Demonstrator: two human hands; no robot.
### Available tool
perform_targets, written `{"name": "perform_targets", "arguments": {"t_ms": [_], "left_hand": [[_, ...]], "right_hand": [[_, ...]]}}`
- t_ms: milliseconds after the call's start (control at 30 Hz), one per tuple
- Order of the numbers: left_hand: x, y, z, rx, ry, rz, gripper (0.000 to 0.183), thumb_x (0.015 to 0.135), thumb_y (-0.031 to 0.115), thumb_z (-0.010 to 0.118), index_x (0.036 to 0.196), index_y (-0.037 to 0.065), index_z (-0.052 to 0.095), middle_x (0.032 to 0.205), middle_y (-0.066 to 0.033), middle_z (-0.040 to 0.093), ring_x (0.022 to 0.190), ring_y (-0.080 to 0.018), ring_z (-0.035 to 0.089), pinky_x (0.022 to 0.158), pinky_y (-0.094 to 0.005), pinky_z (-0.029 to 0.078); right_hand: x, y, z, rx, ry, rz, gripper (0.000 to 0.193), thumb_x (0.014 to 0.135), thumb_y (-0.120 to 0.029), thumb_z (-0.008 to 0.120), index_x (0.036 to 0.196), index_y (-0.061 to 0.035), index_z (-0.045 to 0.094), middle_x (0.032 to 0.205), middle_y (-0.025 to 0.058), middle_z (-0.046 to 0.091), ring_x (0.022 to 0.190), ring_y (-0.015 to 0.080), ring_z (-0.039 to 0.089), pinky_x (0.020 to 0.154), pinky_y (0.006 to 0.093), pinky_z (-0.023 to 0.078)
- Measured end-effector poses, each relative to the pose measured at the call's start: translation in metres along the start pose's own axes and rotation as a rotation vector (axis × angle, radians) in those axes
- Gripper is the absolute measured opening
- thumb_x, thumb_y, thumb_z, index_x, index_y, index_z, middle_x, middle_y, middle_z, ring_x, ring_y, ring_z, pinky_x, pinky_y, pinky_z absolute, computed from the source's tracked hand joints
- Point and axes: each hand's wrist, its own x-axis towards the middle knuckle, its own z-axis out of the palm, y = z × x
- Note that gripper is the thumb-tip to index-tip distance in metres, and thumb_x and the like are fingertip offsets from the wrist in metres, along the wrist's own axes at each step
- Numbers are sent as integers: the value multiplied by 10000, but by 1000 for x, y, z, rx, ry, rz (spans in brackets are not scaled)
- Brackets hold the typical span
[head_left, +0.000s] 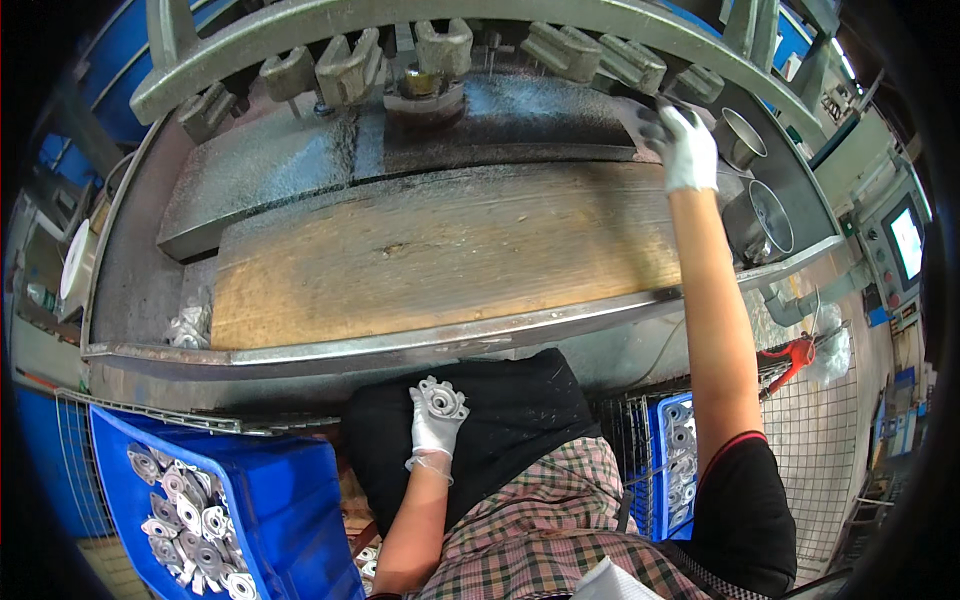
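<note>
My left hand (433,436), in a white glove, is closed around a small silver-grey cast metal part (444,399) with a round hole and several lobes. It holds the part above the black cloth (520,395) over my lap. My right hand (688,150), also gloved in white with greyed fingertips, reaches to the far right of the metal work table. Its fingers are apart near the hanging metal blocks, and I see nothing in them. Beside it stands a round metal cup (740,138).
A wooden board (440,255) lies on the table behind a raised metal rim (400,345). Metal blocks (350,68) hang from a curved bar overhead. A blue bin (290,500) of cast parts stands left, another blue bin (661,470) right. A second metal cup (750,222) stands right.
</note>
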Motion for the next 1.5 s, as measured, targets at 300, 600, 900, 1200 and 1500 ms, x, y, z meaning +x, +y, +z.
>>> {"name": "perform_targets", "arguments": {"t_ms": [300, 600, 900, 1200, 1500], "left_hand": [[13, -4, -36, -1213, -327, -315, 519, 951, 598, 287, 1313, 273, 469, 1327, -30, 462, 1154, -313, 427, 1006, -533, 274], [30, -18, -64, 359, -193, 245, 503, 964, 561, 278, 1335, 268, 451, 1346, -32, 437, 1187, -319, 396, 1022, -539, 253], [23, -6, -58, -1342, -342, -392, 418, 965, 490, 295, 1268, 285, 496, 1339, -51, 435, 1297, -343, 338, 1039, -604, 231], [17, -4, -36, -2561, -110, -512, 441, 961, 505, 304, 1270, 265, 507, 1331, -57, 452, 1279, -340, 365, 1035, -588, 249], [9, -8, -12, -727, -8, -102, 524, 966, 557, 257, 1364, 263, 428, 1421, -49, 392, 1300, -329, 347, 1077, -554, 182]], "right_hand": [[19, 13, 60, 122, 48, 95, 255, 866, -149, 650, 1083, -17, 624, 891, 143, 689, 631, 227, 643, 548, 307, 478], [13, -11, 16, 187, -95, 16, 249, 897, -185, 618, 1116, -68, 604, 953, 163, 681, 656, 199, 603, 566, 268, 445], [25, -11, 64, 89, 28, 65, 263, 897, -214, 626, 1120, -75, 618, 939, 96, 690, 651, 186, 597, 597, 303, 469], [-13, -16, 59, 113, -45, -154, 316, 862, -217, 661, 1109, -27, 607, 930, 117, 679, 650, 162, 619, 537, 257, 478], [-26, -13, 119, 90, 15, -107, 332, 873, -165, 648, 1150, -4, 560, 941, 142, 685, 600, 164, 595, 532, 266, 469]]}}
